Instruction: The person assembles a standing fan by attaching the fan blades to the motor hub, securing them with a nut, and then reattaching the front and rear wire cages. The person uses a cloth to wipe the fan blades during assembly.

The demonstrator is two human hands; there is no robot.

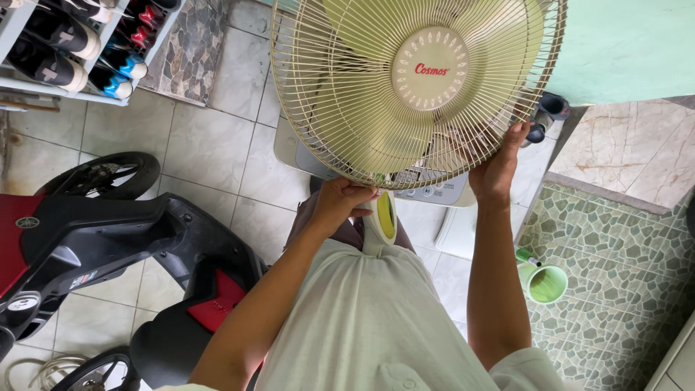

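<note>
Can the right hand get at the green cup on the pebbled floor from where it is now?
Probably yes, but not right away: the right hand grips the fan guard rim. The green cup sits uncovered below that arm, with nothing between them.

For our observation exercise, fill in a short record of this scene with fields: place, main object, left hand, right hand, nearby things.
place: tiled floor seen from above
main object: cream fan with wire grille and round centre badge
left hand: left hand grips the grille's lower rim, above the fan's neck
right hand: right hand holds the grille's lower right edge
nearby things: black and red scooter at left; shoe rack top left; green cup on pebble paving at right
</note>
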